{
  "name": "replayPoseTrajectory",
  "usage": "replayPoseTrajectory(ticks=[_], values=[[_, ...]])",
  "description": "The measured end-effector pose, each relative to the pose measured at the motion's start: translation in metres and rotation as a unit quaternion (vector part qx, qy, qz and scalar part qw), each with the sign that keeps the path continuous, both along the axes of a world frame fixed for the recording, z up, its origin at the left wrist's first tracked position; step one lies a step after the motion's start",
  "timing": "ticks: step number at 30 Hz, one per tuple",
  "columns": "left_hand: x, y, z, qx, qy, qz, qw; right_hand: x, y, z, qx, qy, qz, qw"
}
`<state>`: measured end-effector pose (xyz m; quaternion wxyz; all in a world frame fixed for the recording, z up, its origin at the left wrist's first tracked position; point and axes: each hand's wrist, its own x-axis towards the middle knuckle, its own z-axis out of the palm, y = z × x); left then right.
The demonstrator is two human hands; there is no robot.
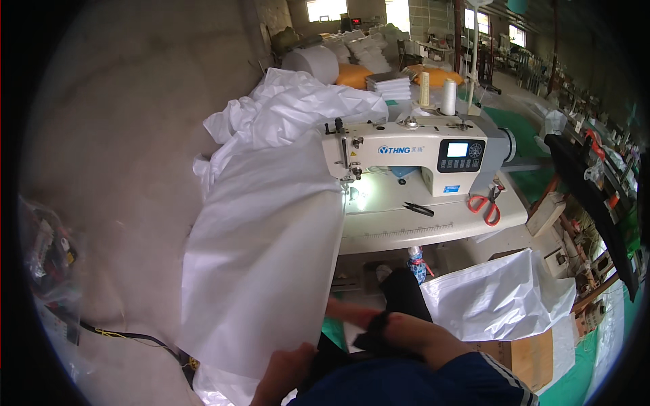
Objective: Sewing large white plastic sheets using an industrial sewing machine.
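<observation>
A large white woven plastic sheet (264, 257) hangs from the needle area of a cream sewing machine (406, 152) down toward me. My left hand (288, 372) grips the sheet's lower edge at the bottom of the view. My right hand (345, 312), past a black wrist cover, reaches left to the sheet's right edge. Its fingers are hidden behind the fabric, so I cannot see its grip.
Red scissors (486, 203) and black snips (420, 210) lie on the machine table (433, 233). Two thread cones (449, 97) stand behind the machine. More white sheeting is piled behind it (298, 108), and another white bag (501, 298) sits at my right. A black cable (128, 335) crosses the concrete floor at left.
</observation>
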<state>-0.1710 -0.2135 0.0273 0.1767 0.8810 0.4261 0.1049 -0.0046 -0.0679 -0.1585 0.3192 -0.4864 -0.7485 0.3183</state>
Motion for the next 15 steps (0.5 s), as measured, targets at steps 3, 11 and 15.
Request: replayPoseTrajectory(ticks=[3,11,15], values=[[0.0,-0.01,-0.028,-0.049,-0.041,-0.01,0.998,0.088,0.002,0.052,0.021,-0.246,-0.147,0.958],[0.028,-0.011,-0.043,-0.152,-0.073,-0.081,0.982,0.123,0.093,0.134,-0.025,-0.324,-0.314,0.892],[0.032,-0.013,-0.047,-0.132,-0.129,-0.05,0.982,0.115,0.083,0.12,-0.022,-0.361,-0.296,0.884]])
